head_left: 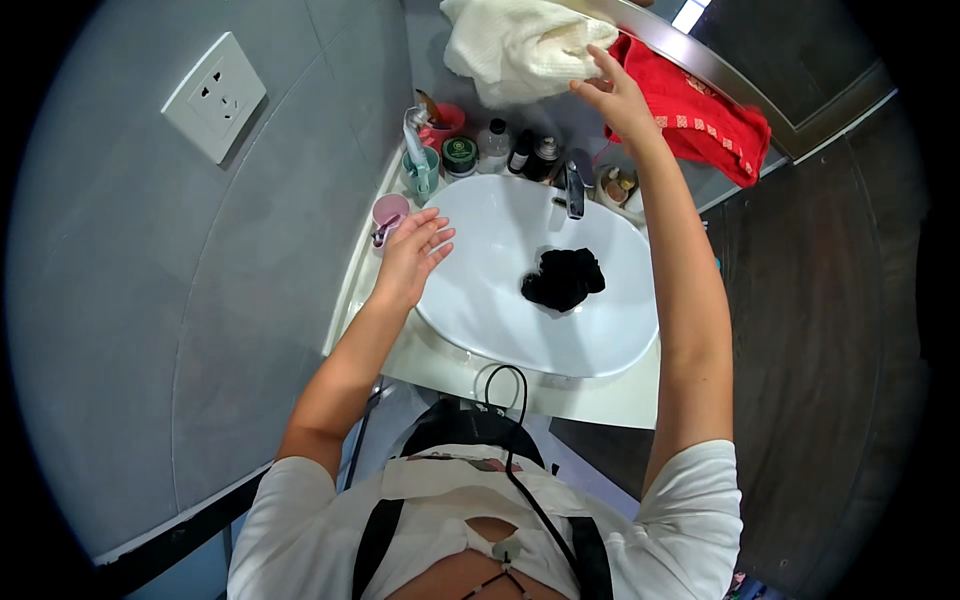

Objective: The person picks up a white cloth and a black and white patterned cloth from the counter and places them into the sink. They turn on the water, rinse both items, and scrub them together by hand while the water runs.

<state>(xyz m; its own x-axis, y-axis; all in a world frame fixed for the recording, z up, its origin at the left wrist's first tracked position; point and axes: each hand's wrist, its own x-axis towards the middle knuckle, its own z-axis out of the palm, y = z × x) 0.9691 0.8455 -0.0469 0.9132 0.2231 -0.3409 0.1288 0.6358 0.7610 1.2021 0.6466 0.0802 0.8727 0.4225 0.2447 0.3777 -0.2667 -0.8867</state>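
The white towel (pixel 515 50) hangs at the upper middle of the frame, overlapping the edge of a red cloth (pixel 690 110) at the upper right. The right hand (pixel 620 105) is raised to the towel's right-hand edge, thumb and fingers spread and gripping nothing; whether the fingertips touch the fabric, I cannot tell. The step in hand looks like a reach to the towel; a hold on it would call for closing thumb and fingers on that edge. The left hand (pixel 407 258), left of centre, is empty, its fingers loosely spread over the rim of the white basin (pixel 480 265). A bunched black cloth (pixel 565 280) lies in the basin, below the tap (pixel 574 190).

Along the back of the tabletop (pixel 600 400) stand a dark-lidded jar (pixel 460 154), whose lid print is too small to read, and a dark bottle (pixel 546 158); no writing is clearly legible.
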